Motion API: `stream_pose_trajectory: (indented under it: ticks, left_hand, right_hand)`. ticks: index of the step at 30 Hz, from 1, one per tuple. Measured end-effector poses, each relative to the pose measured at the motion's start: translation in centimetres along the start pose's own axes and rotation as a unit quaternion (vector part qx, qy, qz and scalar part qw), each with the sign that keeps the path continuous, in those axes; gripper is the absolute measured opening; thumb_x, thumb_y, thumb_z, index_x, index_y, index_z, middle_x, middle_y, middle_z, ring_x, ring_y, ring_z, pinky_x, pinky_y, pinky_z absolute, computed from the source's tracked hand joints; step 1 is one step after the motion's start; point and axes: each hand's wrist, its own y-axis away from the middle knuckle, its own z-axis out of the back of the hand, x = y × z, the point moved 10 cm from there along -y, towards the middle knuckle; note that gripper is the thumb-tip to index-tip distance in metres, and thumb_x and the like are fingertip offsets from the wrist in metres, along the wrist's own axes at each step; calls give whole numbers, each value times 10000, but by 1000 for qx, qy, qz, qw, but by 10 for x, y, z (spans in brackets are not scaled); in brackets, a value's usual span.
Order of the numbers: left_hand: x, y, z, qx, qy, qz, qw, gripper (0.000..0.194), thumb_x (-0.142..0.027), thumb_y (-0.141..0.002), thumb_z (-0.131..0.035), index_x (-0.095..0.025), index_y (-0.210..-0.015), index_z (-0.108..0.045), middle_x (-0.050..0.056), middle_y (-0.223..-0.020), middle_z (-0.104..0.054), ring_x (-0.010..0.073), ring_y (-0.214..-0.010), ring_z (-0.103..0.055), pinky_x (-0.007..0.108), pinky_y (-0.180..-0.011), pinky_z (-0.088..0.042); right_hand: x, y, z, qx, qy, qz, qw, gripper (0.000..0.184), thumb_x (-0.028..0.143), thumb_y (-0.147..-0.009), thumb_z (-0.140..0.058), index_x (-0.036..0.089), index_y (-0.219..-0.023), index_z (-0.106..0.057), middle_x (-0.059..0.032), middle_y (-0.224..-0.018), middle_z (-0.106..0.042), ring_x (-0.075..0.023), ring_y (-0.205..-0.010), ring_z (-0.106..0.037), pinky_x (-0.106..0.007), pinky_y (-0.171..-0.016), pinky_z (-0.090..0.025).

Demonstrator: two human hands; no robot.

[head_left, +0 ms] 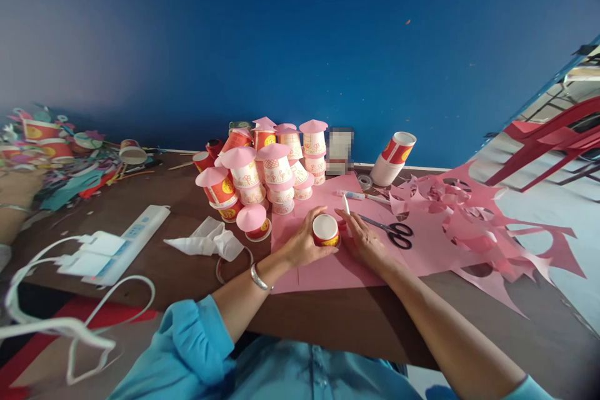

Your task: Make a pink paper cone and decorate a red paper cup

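Observation:
My left hand [307, 242] is wrapped around a red and yellow paper cup [327, 234], whose pale round end faces up. Close beside the cup, my right hand [363, 239] pinches a slim white pointed thing [345, 204] between thumb and fingers; I cannot make out its kind. Both hands are over a sheet of pink paper [323, 278]. Black-handled scissors [398, 234] lie just right of my right hand, blades partly behind it. A white tube with a blue label [351, 194] lies beyond my fingers.
Stacked paper cups with pink cone tops [279, 165] crowd the back left. Cut pink scraps [469, 212] cover the right side. A cup stack [394, 159] and tape roll [364, 182] are near the wall. A power strip [135, 240] with cables and another person's arm [19, 200] are left.

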Motion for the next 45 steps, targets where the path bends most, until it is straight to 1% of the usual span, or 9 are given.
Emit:
stream_pose_trajectory:
  ticks: [10,14,18,22,26,31,37,43,45]
  left_hand:
    - [-4,1,1,-9,-3,-14,1000,840,-343,-867,-901,-272,-1555,-425,139,-1465,-590,358,-1417,-633,597,-1240,-557]
    - [-2,3,1,-9,14,8,1000,870,-353,-860,-907,-280,-1571,-410,141,-1476,-589,362,-1410,-638,607,-1245,-552]
    - [-2,7,3,-7,9,4,1000,793,-350,-893,-887,-287,-1537,-428,146,-1515,-581,359,-1459,-624,598,-1263,-543]
    - [5,13,4,-3,-6,19,1000,904,-363,-874,-914,-304,-1599,-377,160,-1552,-579,382,-1496,-611,621,-1264,-546]
    - [8,18,2,13,-20,26,999,939,-351,-907,-888,-337,-1653,-318,167,-1611,-550,397,-1540,-585,628,-1266,-550]
    - [5,20,3,15,-13,32,999,983,-301,-904,-885,-371,-1665,-267,166,-1576,-573,398,-1473,-643,649,-1219,-588]
    - [-2,19,2,24,-13,25,999,970,-264,-894,-876,-356,-1659,-288,169,-1569,-583,400,-1464,-649,647,-1220,-590]
    - [-6,16,1,17,-12,-18,1000,918,-290,-901,-874,-308,-1643,-334,182,-1597,-556,403,-1517,-595,652,-1276,-530]
    - [-3,12,-1,22,-2,-8,1000,916,-306,-893,-886,-280,-1633,-347,190,-1600,-549,398,-1526,-584,634,-1288,-519]
  right_hand:
    - [4,0,-2,12,3,18,1000,670,109,-1012,-538,238,-1665,-461,-154,-1293,-751,-293,-1129,-799,-520,-967,-729]
    - [10,1,-1,10,29,30,999,657,105,-1035,-523,243,-1674,-460,-166,-1365,-746,-310,-1197,-794,-517,-997,-720]
    - [20,0,3,25,59,38,997,682,94,-1073,-484,297,-1720,-406,-160,-1446,-735,-296,-1252,-793,-496,-1069,-693]
    - [26,-2,9,24,65,49,996,685,98,-1097,-474,292,-1746,-365,-169,-1441,-746,-306,-1260,-795,-475,-1047,-698]
    - [26,-3,10,20,77,50,996,676,105,-1115,-470,290,-1753,-343,-163,-1381,-773,-307,-1179,-820,-468,-996,-707]
    - [31,-2,9,34,81,57,995,684,83,-1119,-462,263,-1763,-316,-164,-1333,-793,-301,-1113,-829,-450,-939,-709]
    - [31,-1,9,34,74,56,995,704,84,-1111,-470,244,-1778,-306,-179,-1341,-791,-316,-1139,-819,-479,-961,-712]
    - [25,0,11,23,67,45,996,753,97,-1096,-511,298,-1790,-300,-163,-1402,-777,-321,-1204,-808,-486,-1003,-710]
    - [25,0,12,20,71,53,996,775,86,-1082,-505,299,-1794,-284,-169,-1439,-760,-325,-1236,-801,-499,-1031,-705]
